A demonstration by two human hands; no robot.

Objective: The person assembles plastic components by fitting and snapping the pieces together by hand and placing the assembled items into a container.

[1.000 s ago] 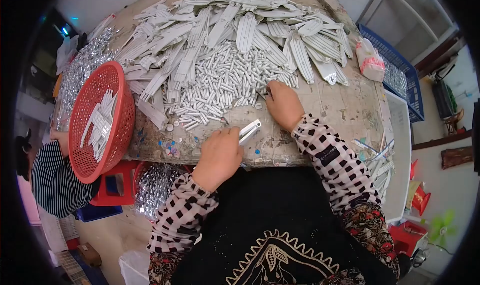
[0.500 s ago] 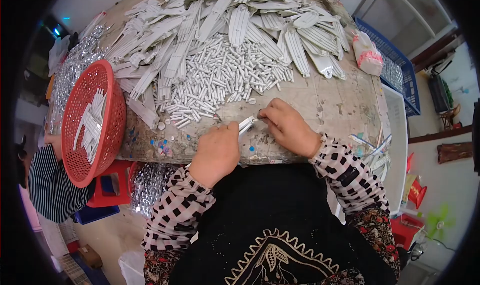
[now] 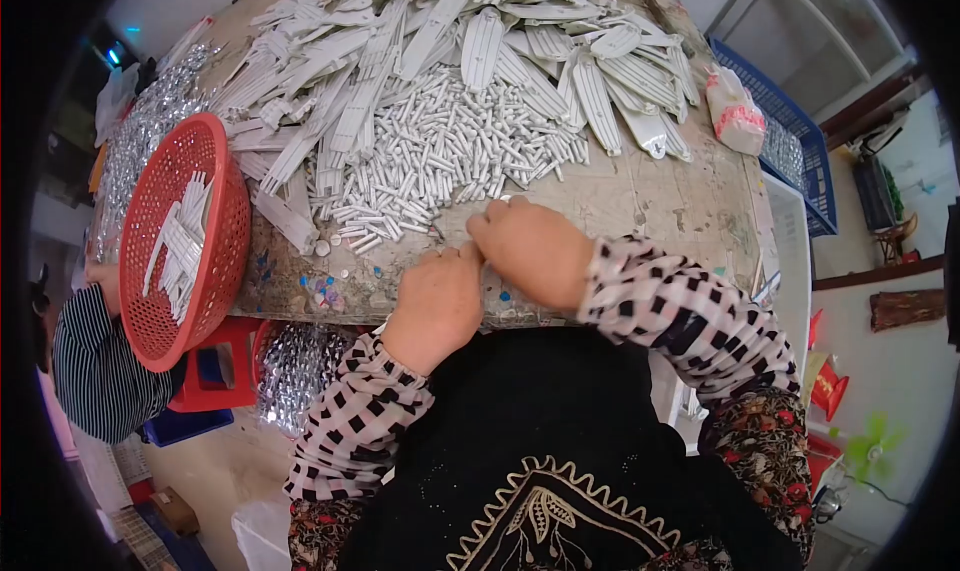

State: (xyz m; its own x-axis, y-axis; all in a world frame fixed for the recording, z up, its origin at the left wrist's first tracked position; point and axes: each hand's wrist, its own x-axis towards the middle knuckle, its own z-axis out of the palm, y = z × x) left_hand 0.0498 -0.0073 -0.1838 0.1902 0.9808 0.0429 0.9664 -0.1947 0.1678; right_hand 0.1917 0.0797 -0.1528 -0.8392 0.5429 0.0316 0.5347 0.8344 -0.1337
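My left hand [image 3: 435,306] is closed near the front edge of the table [image 3: 700,231]. The white plastic strip seen in it a moment ago is now hidden by my fingers. Against its fingertips lies my right hand [image 3: 535,256], palm down, with its fingers curled and their tips out of sight. Just beyond both hands spreads a heap of short white and silver tubes [image 3: 450,156]. Behind that rises a pile of long flat white plastic pieces [image 3: 480,51] with dark lines along them.
On the left, a red perforated basket [image 3: 235,241] leans tilted, holding several white pieces [image 3: 180,256]. Another person's striped sleeve [image 3: 105,361] is beside it. Silver tinsel-like strands [image 3: 150,141] lie at far left. A blue crate [image 3: 820,171] and white bin [image 3: 795,261] stand right.
My right hand has moved left and turned over toward my left hand, now meeting it. The white strip that showed between them is covered. My left hand has barely moved.
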